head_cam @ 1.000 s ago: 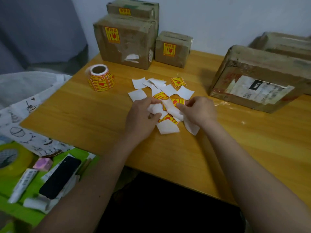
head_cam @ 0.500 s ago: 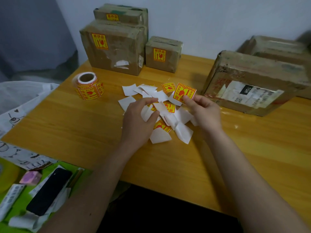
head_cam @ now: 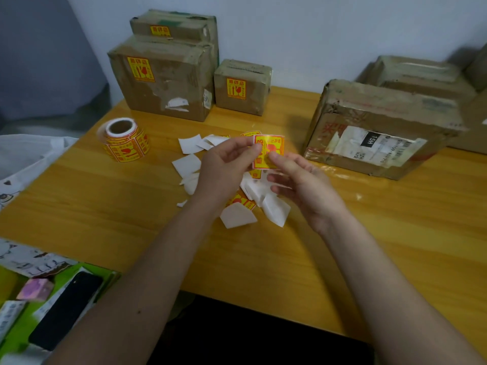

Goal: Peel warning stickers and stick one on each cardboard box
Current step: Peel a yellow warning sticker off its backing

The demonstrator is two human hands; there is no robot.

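Observation:
A yellow and red warning sticker (head_cam: 271, 148) is held up above the table between both hands. My left hand (head_cam: 224, 169) pinches its left edge and my right hand (head_cam: 297, 177) pinches its lower middle. Under the hands lies a pile of white backing papers (head_cam: 189, 144) and a few loose stickers. Three cardboard boxes at the back left carry a sticker: a large one (head_cam: 168, 77), a flat one on top of it (head_cam: 174, 26) and a small one (head_cam: 242, 86). The box at the right (head_cam: 379, 127) shows only a white shipping label.
A roll of warning stickers (head_cam: 123, 139) stands on the wooden table (head_cam: 105, 206) at the left. More cardboard boxes (head_cam: 421, 72) sit behind the right box. A phone (head_cam: 66, 309), a pink block and small items lie on a green surface at lower left.
My right hand lifted one sticker out of the pile. My left hand let go of the backing papers and came up to pinch the sticker's left edge.

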